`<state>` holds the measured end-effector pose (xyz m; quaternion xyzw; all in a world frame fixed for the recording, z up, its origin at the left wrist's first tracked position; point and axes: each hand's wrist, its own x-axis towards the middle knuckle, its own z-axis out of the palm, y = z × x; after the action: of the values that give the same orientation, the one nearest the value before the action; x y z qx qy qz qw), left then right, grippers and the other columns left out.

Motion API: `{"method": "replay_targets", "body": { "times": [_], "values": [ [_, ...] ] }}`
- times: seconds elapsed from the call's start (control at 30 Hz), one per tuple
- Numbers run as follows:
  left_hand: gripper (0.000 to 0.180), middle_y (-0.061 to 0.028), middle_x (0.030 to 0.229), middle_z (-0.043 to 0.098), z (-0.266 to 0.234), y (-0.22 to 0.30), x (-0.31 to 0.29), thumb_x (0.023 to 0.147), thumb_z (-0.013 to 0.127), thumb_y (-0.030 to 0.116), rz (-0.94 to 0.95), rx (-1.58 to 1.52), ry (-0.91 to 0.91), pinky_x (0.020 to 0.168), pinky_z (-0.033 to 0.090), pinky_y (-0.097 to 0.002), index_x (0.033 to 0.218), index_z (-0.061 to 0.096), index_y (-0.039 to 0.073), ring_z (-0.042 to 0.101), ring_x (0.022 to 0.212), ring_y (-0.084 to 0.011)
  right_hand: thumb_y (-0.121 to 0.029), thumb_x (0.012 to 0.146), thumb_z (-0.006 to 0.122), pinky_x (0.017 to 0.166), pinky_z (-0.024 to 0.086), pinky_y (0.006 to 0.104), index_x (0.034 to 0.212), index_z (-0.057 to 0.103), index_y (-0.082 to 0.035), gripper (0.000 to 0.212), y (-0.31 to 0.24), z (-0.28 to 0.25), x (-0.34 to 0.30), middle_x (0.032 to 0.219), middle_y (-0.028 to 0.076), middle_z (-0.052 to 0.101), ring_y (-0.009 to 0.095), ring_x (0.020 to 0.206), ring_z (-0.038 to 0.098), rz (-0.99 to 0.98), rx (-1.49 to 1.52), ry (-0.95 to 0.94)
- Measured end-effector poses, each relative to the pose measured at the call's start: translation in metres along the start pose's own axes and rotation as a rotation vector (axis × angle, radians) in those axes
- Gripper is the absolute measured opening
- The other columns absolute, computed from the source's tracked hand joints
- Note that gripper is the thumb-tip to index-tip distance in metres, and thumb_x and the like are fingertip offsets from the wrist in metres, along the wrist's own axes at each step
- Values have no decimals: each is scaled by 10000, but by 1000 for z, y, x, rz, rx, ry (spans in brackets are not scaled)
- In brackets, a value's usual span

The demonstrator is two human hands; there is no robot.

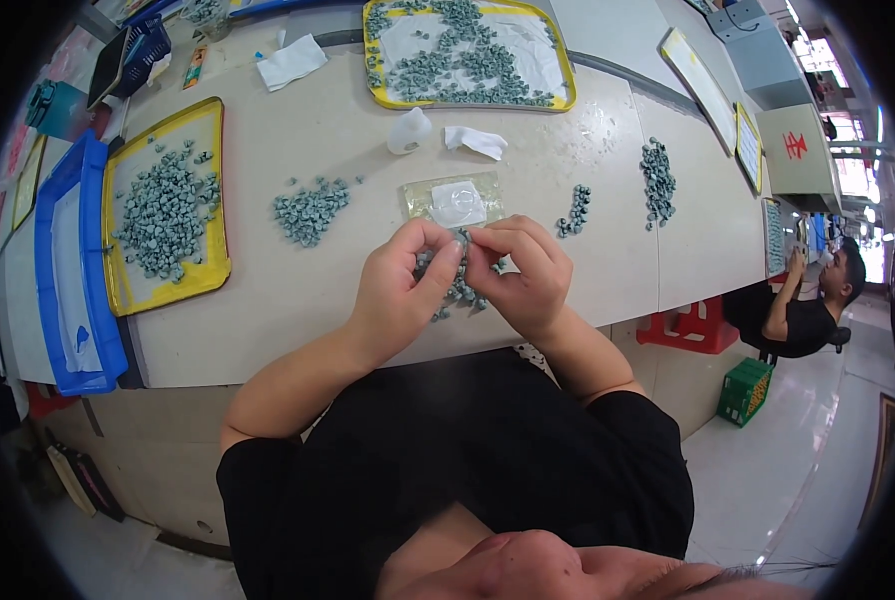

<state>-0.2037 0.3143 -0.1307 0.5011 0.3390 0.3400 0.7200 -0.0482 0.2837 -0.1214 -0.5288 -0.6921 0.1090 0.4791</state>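
My left hand and my right hand meet over the near middle of the table, thumbs and forefingers pinched together. Between the fingertips is a small grey-green part, mostly covered by them; its exact kind is too small to make out. Below the hands lies a loose pile of similar parts, partly hidden by the fingers. Just beyond the fingertips rests a clear, yellowish plastic bag with a white paper piece on it.
More grey-green parts lie in a left heap, a short row and a right heap. Yellow-rimmed trays stand left and far, beside a blue bin. A co-worker sits at the right.
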Motion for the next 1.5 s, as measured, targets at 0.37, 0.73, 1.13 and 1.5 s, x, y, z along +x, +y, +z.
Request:
{"method": "replay_targets", "body": {
  "times": [0.37, 0.73, 1.13, 1.5],
  "values": [
    [156, 27, 677, 452, -8, 4, 0, 940, 473, 165, -169, -416, -107, 448, 264, -171, 839, 474, 47, 342, 527, -13, 76, 682, 684, 591, 493, 251, 884, 664, 12, 213, -5, -2, -1, 797, 100, 650, 179, 692, 625, 68, 70, -44],
    [129, 35, 661, 449, -8, 4, 11, 909, 492, 150, -421, -297, -90, 429, 264, -179, 819, 479, 58, 357, 524, -15, 24, 812, 592, 630, 484, 258, 971, 646, -6, 171, 38, -36, 1, 845, 107, 644, 160, 670, 612, 499, 59, -215],
    [78, -62, 817, 484, -12, 6, 26, 885, 431, 49, -471, -864, -19, 513, 332, -217, 922, 481, 2, 398, 618, -99, -230, 768, 696, 1054, 290, 384, 1389, 278, -67, 766, 96, -98, -22, 1449, 211, 230, 354, 1342, 236, 503, -489, -433],
    [182, -72, 850, 485, 32, 22, 21, 934, 419, 124, -474, -1106, 37, 547, 368, -236, 1019, 483, -24, 424, 650, -128, -121, 845, 586, 1075, 242, 412, 1241, 489, -58, 413, 119, -138, -8, 1392, 192, 350, 348, 1327, 273, 253, -544, -101]
  ]
}}
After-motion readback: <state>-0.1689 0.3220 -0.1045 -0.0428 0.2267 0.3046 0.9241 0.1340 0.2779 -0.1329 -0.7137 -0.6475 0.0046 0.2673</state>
